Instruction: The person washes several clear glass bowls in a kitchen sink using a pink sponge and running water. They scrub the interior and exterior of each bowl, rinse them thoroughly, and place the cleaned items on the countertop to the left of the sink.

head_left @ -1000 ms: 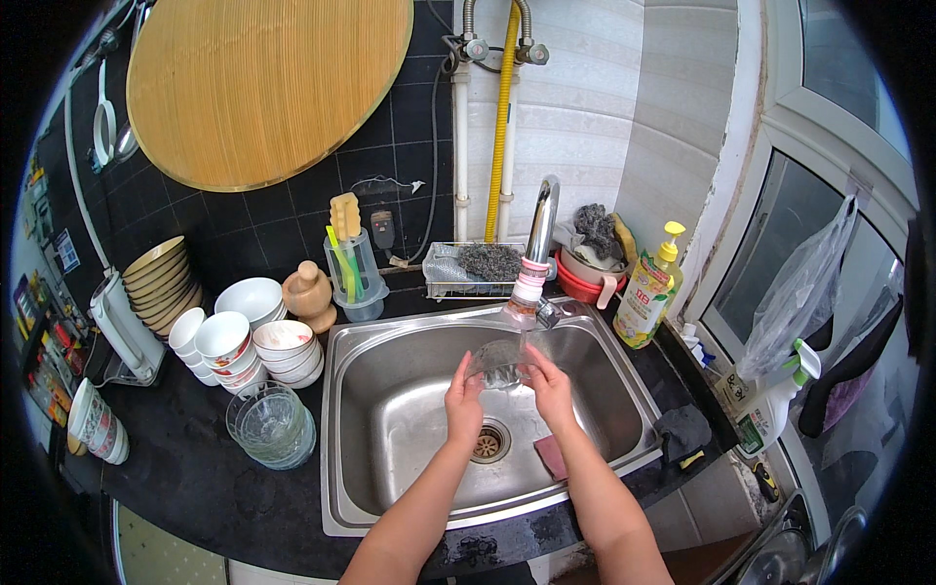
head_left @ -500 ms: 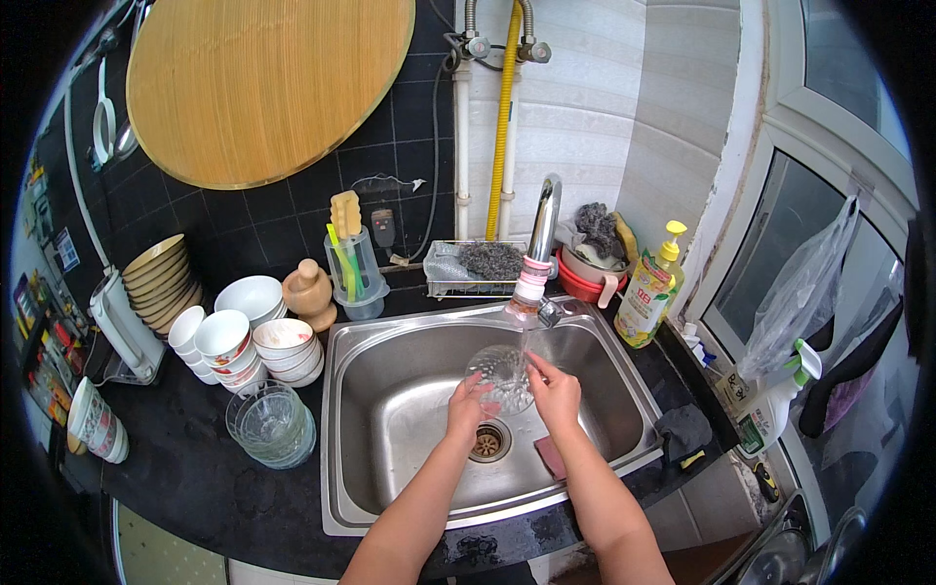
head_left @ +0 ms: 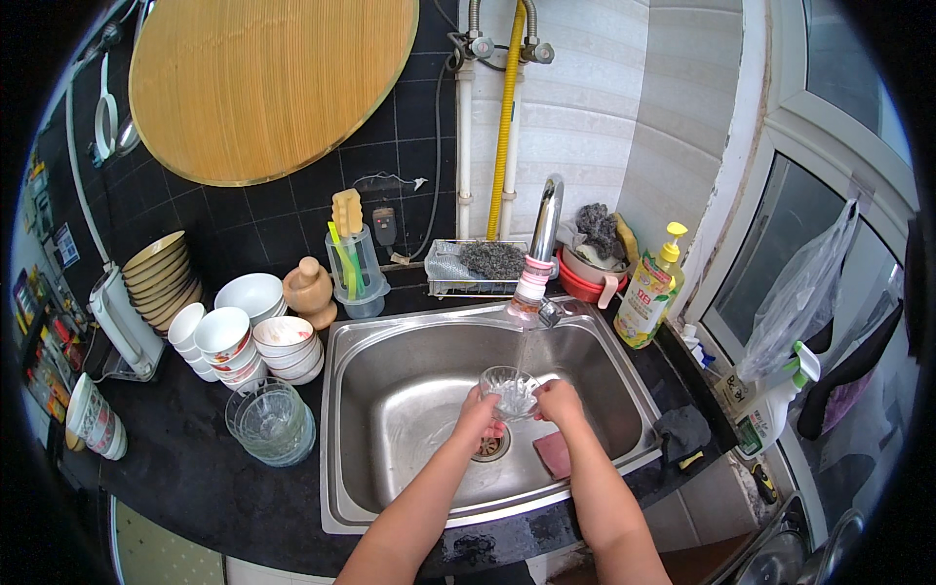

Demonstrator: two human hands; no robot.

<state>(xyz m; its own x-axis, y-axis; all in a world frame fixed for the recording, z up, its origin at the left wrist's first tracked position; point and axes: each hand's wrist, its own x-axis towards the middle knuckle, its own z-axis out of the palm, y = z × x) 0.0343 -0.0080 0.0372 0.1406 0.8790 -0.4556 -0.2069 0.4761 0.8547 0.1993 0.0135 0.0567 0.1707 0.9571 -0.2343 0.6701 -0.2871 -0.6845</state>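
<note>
A clear glass bowl [head_left: 508,386] is held between my two hands over the steel sink [head_left: 390,409], under water running from the tap [head_left: 546,229]. My left hand [head_left: 478,414] grips its left side, the thumb near the rim. My right hand [head_left: 559,401] is closed on the right edge. The bowl stands nearly upright, its opening facing up toward the stream. Just below it is the drain [head_left: 492,446], partly hidden by my left hand. A pink sponge or cloth [head_left: 554,455] lies in the sink close to my right forearm.
Stacked glass bowls [head_left: 271,425] and white bowls [head_left: 285,336] stand on the counter left of the sink. Behind it are a wire rack [head_left: 475,268] and a red basin [head_left: 582,285]. A yellow-capped soap bottle [head_left: 648,297] stands at the right rear corner.
The glass bowl has come down and turned from tilted on its side to opening upward under the water. My hands have shifted with it, the right one closing on its edge.
</note>
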